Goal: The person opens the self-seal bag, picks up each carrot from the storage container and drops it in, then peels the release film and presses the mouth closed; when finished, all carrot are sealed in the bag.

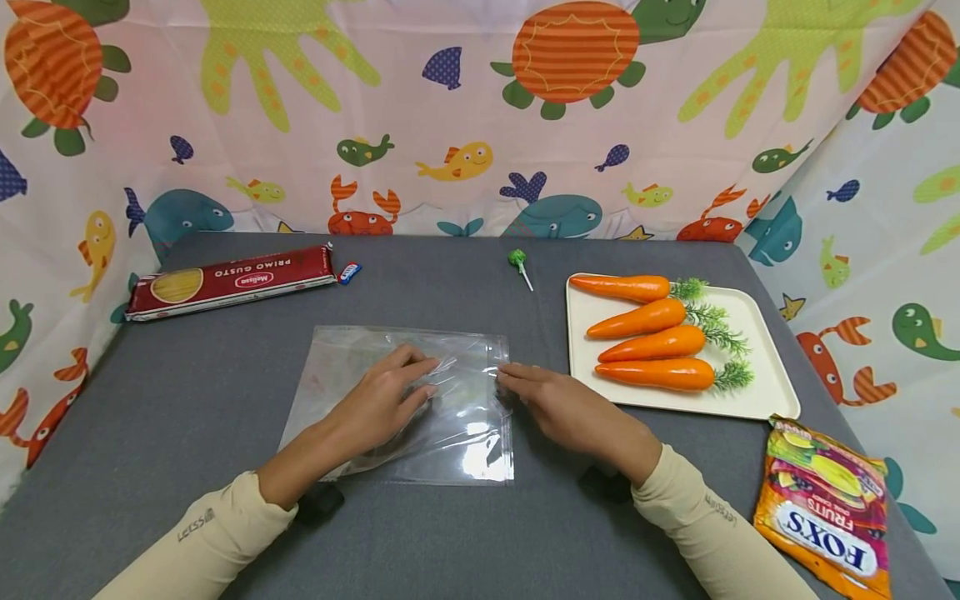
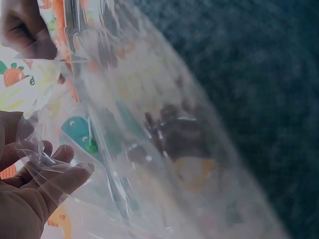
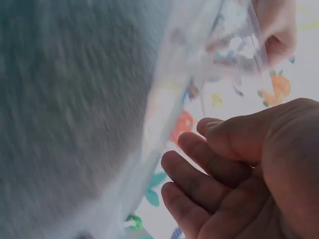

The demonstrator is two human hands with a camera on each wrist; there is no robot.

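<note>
A clear plastic zip bag (image 1: 457, 433) lies flat on the grey table (image 1: 187, 433). My left hand (image 1: 417, 377) rests palm down on the bag's middle with its fingers stretched out. In the left wrist view the left hand (image 2: 60, 167) has crinkled film of the bag (image 2: 164, 149) against its straight fingers. My right hand (image 1: 513, 378) lies on the table, and its fingertips touch the bag's right edge. In the right wrist view the right hand (image 3: 192, 152) has loosely bent fingers beside the bag's edge (image 3: 164, 99), with nothing held in them.
A cream tray (image 1: 757, 392) holding several orange carrots (image 1: 652, 373) sits to the right. A red spaghetti pack (image 1: 228, 281) and a small wrapped candy (image 1: 349, 272) lie at back left, a green lollipop (image 1: 518, 260) at the back. A Fox's Fruits bag (image 1: 825, 508) lies at front right. Patterned cloth walls surround the table.
</note>
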